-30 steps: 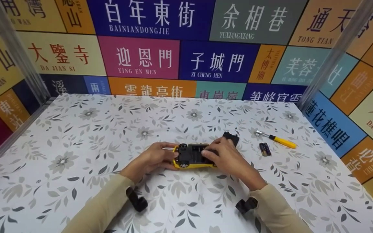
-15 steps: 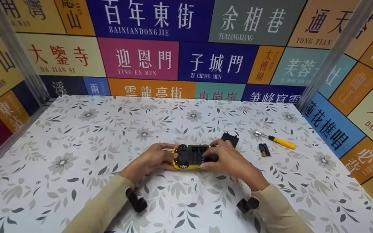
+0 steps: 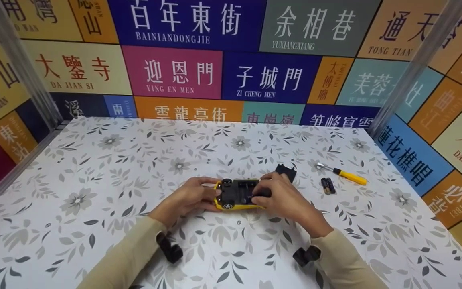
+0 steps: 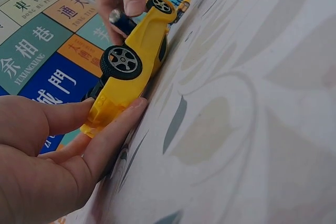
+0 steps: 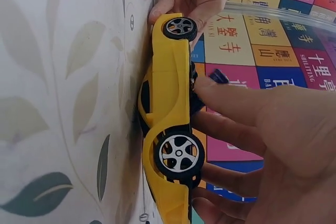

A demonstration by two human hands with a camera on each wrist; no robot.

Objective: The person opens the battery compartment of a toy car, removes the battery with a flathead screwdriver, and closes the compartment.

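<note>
A yellow toy car (image 3: 239, 206) lies upside down on the patterned tabletop, its black underside and open battery compartment (image 3: 248, 184) facing up. My left hand (image 3: 194, 194) grips one end of it, thumb and fingers on either side, as the left wrist view also shows. Over the other end, my right hand (image 3: 282, 197) pinches a dark battery (image 4: 122, 22) at the compartment. One silvery end of that battery sticks out past the fingers; the rest is hidden. In the right wrist view, the thumb and forefinger meet at the car's underside beside a wheel (image 5: 179, 153).
Just beyond my right hand lies a flat black battery cover (image 3: 287, 172). Further right, loose batteries (image 3: 328, 186) lie together near a screwdriver (image 3: 351, 176) with a yellow handle. Printed panels (image 3: 171, 72) wall in the table at the back and sides.
The right hand has shifted slightly over the compartment; its fingers spread apart half a second ago and are closer together now. The left hand and the car have barely moved.
</note>
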